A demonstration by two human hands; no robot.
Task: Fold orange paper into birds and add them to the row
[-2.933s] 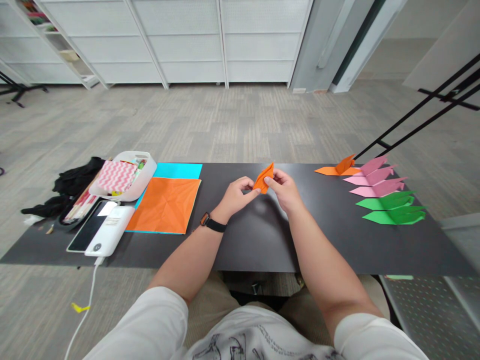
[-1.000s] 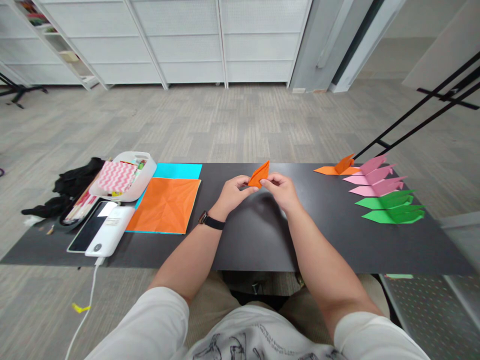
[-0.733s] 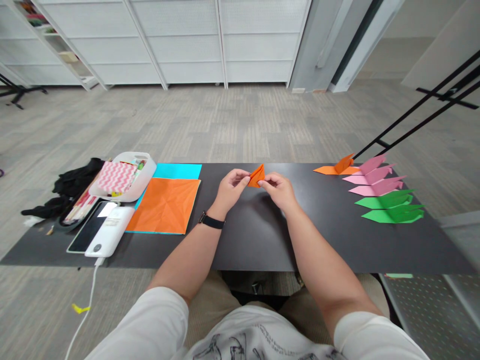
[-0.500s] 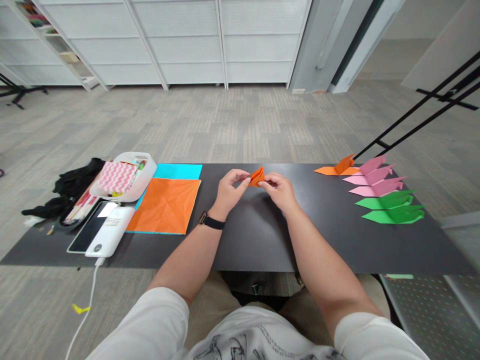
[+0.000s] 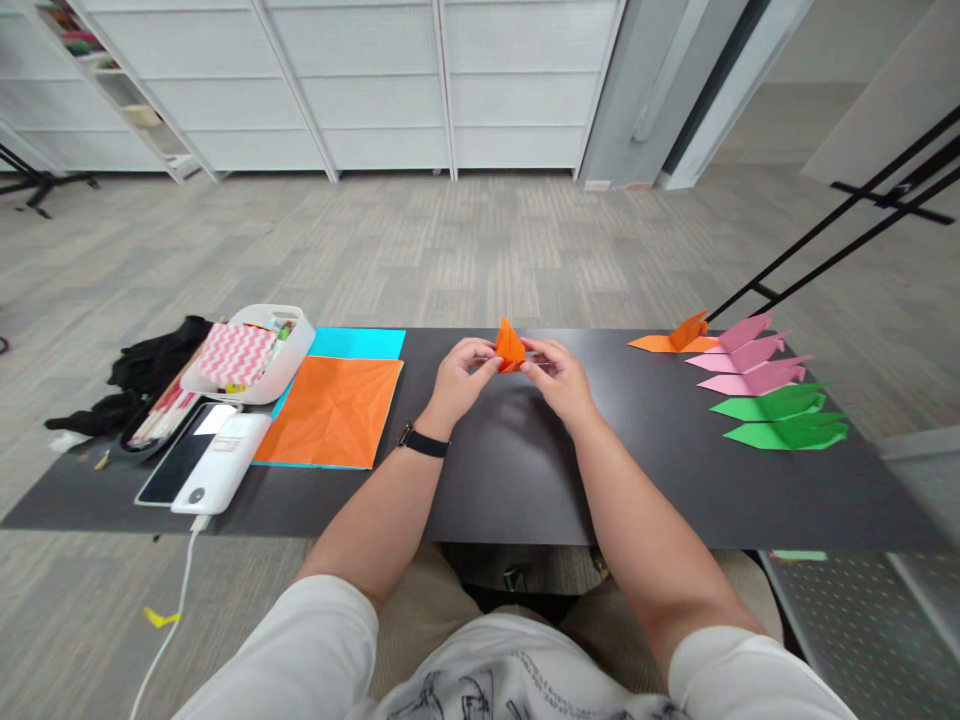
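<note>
A small folded piece of orange paper [image 5: 510, 347] is held above the far middle of the dark table, its pointed tip up. My left hand [image 5: 466, 378] pinches its left side between thumb and fingers, a black watch band on the wrist. From the other side, my right hand [image 5: 559, 378] grips the paper's right edge with thumb and fingertips. Fingers cover parts of the folds. To the left lies a flat orange sheet [image 5: 334, 412], creased, on top of blue sheets [image 5: 360, 343].
At the right stand folded paper figures: one orange [image 5: 679, 338], several pink [image 5: 754, 362] and green [image 5: 787, 430]. A white basket [image 5: 289, 365], phone [image 5: 176, 460] and white power bank [image 5: 221, 465] with cable sit left, beside black cloth [image 5: 154, 355]. The dark table [image 5: 517, 480] has a near edge by my lap.
The folded orange paper has turned and opened up in my fingers, so a taller point now stands upward. Both hands stay nearly in place.
</note>
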